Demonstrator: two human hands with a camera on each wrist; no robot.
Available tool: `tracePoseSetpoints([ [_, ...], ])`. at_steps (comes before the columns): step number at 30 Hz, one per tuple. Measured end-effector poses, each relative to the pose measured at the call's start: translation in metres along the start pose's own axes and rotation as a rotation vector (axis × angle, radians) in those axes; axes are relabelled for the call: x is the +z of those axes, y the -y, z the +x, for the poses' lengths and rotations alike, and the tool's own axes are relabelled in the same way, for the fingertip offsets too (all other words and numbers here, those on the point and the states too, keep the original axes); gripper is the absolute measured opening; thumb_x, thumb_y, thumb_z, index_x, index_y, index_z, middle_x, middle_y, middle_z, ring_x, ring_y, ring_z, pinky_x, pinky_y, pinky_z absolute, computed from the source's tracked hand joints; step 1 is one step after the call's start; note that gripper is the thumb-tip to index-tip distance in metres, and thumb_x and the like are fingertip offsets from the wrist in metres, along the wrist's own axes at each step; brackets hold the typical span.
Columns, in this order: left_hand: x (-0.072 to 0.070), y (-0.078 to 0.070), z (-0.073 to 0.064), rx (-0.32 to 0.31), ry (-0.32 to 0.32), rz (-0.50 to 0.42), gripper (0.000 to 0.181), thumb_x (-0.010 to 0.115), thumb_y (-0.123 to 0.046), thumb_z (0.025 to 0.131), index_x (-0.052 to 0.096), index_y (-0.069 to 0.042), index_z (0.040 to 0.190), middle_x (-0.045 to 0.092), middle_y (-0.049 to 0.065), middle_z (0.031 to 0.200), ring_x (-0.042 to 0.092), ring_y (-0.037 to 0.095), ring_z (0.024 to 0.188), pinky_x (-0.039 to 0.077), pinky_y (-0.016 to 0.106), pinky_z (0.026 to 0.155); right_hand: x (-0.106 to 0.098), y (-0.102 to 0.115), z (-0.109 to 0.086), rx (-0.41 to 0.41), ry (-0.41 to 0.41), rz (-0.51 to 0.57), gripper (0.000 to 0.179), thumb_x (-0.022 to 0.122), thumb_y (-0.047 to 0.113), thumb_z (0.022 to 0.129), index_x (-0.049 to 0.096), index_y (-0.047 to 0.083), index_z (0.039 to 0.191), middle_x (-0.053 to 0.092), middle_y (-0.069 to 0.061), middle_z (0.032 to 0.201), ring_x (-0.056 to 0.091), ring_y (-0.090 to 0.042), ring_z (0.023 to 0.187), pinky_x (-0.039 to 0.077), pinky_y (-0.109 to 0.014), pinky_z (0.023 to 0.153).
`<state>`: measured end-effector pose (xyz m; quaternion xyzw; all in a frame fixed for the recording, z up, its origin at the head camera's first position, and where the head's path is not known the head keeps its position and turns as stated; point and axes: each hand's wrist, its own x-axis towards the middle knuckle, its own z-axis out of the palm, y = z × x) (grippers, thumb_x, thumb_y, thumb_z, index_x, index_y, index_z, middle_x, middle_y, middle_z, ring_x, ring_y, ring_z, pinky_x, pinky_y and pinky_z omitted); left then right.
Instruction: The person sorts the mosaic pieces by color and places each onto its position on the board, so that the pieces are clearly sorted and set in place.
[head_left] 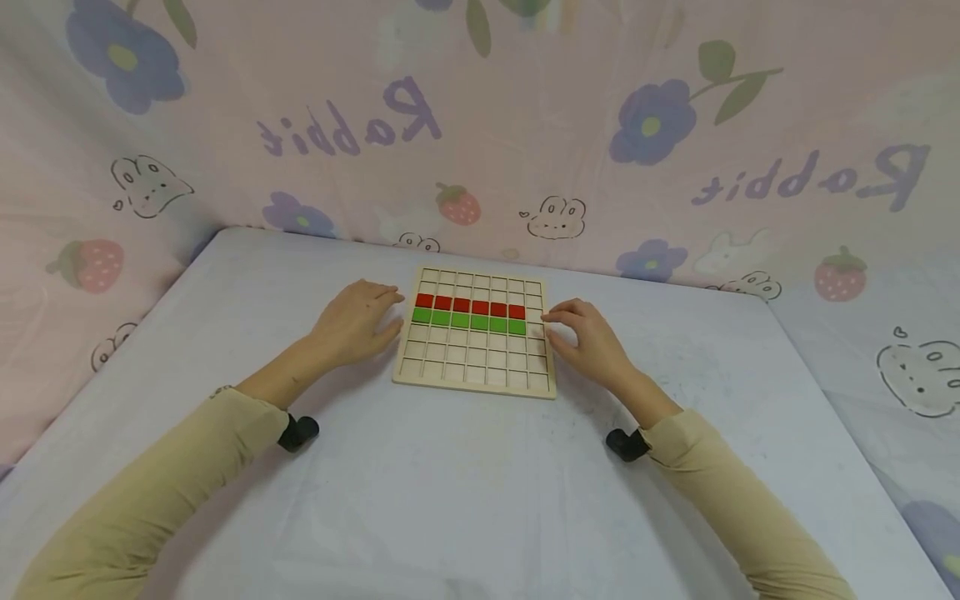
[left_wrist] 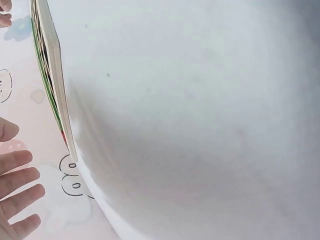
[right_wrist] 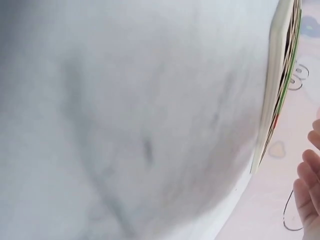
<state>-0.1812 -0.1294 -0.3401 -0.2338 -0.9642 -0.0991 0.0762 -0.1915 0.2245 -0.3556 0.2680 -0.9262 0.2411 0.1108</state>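
Observation:
A square wooden grid board (head_left: 472, 388) lies flat on the table, its thin side edge facing the camera in both wrist views. Across its cells run a row of red tiles (head_left: 481, 307) and, directly nearer to me, a row of green tiles (head_left: 461, 320). Both rows start at the left column; the rightmost column shows bare wood. My left hand (head_left: 357, 322) is beside the board's left edge, fingers spread and relaxed, holding nothing. On the other side, my right hand (head_left: 588, 340) has its loosely bent fingertips right at the right edge, with nothing in its grasp.
The table (head_left: 465, 500) is covered in a white cloth. Behind it hangs a pink curtain (head_left: 495, 108) printed with rabbits, flowers and strawberries. A small black device (head_left: 298, 433) sits at the left wrist, and a similar black device (head_left: 627, 445) at the right wrist.

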Motion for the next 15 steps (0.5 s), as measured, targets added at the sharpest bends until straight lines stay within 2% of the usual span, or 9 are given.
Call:
tracePoseSetpoints([
  [7, 0.0011, 0.0018, -0.0017, -0.017, -0.002, 0.016, 0.042, 0.055, -0.025, 0.094, 0.058, 0.0, 0.128, 0.053, 0.02, 0.138, 0.041, 0.037, 0.133, 0.011, 0.053, 0.118, -0.0029, 0.0043, -0.0025, -0.036, -0.001, -0.058, 0.028, 0.065, 0.012, 0.089, 0.067, -0.001, 0.114, 0.061, -0.017, 0.117, 0.054, -0.035, 0.112, 0.044, -0.049, 0.097],
  [11, 0.0031, 0.0042, -0.0019, -0.037, 0.012, 0.033, 0.046, 0.052, -0.03, 0.097, 0.054, -0.005, 0.135, 0.048, 0.018, 0.144, 0.035, 0.038, 0.138, 0.006, 0.056, 0.118, -0.0041, 0.0019, -0.0037, -0.037, 0.002, -0.112, 0.037, 0.066, 0.018, 0.09, 0.064, 0.0, 0.122, 0.056, -0.021, 0.129, 0.051, -0.038, 0.12, 0.039, -0.056, 0.101],
  [15, 0.0042, 0.0079, -0.003, -0.055, 0.03, 0.041, 0.053, 0.05, -0.036, 0.098, 0.045, -0.009, 0.143, 0.037, 0.018, 0.151, 0.024, 0.039, 0.143, 0.0, 0.06, 0.116, -0.0041, -0.0035, -0.0056, -0.063, -0.007, -0.155, 0.045, 0.068, 0.022, 0.089, 0.06, 0.001, 0.128, 0.048, -0.024, 0.14, 0.046, -0.042, 0.128, 0.035, -0.063, 0.101],
])
